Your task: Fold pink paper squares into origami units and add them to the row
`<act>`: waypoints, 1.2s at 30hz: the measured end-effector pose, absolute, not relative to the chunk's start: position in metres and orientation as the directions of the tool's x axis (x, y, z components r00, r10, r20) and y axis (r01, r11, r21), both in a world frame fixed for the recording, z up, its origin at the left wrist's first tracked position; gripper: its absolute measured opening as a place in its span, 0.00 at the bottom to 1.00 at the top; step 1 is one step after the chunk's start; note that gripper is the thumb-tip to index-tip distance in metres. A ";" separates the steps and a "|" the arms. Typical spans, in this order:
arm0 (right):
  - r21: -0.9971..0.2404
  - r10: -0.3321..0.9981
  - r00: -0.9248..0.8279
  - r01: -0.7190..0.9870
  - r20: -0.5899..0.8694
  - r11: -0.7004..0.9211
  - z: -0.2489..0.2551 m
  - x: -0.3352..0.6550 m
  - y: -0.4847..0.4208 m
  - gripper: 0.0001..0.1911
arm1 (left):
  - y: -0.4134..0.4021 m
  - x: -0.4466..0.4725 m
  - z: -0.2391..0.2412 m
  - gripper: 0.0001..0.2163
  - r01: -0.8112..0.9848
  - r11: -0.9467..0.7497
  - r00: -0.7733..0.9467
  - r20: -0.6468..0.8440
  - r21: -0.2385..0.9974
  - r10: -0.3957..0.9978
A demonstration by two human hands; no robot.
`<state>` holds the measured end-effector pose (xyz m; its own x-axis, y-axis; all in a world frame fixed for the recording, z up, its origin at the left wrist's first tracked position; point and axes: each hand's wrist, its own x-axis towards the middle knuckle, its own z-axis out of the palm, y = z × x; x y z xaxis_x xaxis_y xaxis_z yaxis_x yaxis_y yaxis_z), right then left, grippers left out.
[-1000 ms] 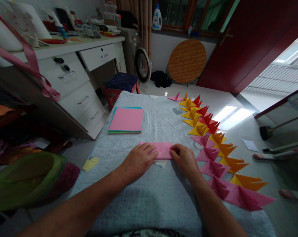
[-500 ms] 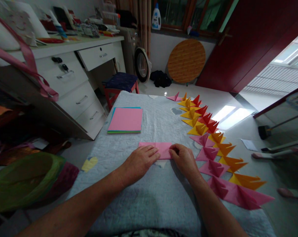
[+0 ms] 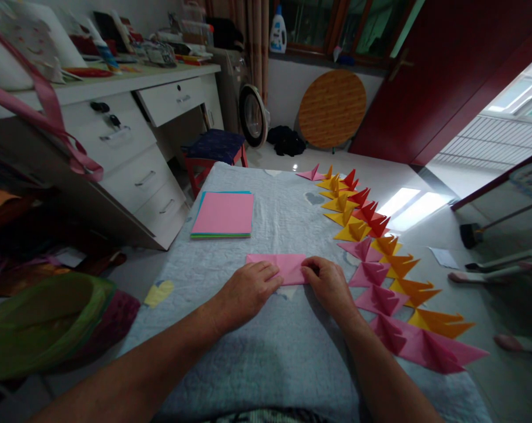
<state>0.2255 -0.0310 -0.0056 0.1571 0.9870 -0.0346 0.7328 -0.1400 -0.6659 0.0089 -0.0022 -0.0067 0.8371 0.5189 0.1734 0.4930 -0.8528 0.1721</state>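
In the head view, your folded pink paper [image 3: 292, 269] lies mid-frame, probably braced from both sides so it won't slip; the stack [image 3: 222, 214], left of centre, seems parked within reach. Your left hand [image 3: 251, 288] lies flattened over it, fingers together; your right hand [image 3: 330, 286] pinches the paper's right end.

The folded sheet [image 3: 292, 270] and stacked squares [image 3: 224, 212] are smooth, matt paper; the cover [image 3: 266, 358] beneath is matt cloth, finely crinkled. The floor [image 3: 416, 211] looks glossy — perhaps tile, though blurred — and the round board [image 3: 332, 108] shows wood grain.
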 end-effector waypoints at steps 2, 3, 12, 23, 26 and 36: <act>-0.654 0.987 0.154 0.743 -0.039 -0.142 -0.005 0.225 -0.031 0.10 | -0.002 0.009 -0.006 0.09 0.486 -0.855 0.840 0.172 0.181 0.514; -0.650 0.988 0.151 0.747 -0.043 -0.143 -0.005 0.225 -0.031 0.10 | -0.002 0.010 -0.006 0.09 0.484 -0.856 0.840 0.176 0.184 0.513; -0.651 0.986 0.165 0.744 -0.038 -0.149 -0.003 0.224 -0.032 0.11 | -0.002 0.012 -0.007 0.10 0.454 -0.874 0.828 0.279 0.173 0.486; -0.645 0.985 0.169 0.749 -0.036 -0.152 -0.003 0.224 -0.032 0.10 | 0.000 0.012 -0.012 0.10 0.456 -0.879 0.827 0.297 0.142 0.477; -0.642 0.985 0.167 0.751 -0.037 -0.151 -0.002 0.224 -0.032 0.10 | 0.000 0.012 -0.012 0.10 0.455 -0.879 0.825 0.304 0.143 0.476; -0.647 0.985 0.170 0.747 -0.040 -0.155 -0.003 0.224 -0.031 0.10 | 0.001 0.011 -0.015 0.11 0.450 -0.883 0.825 0.317 0.132 0.467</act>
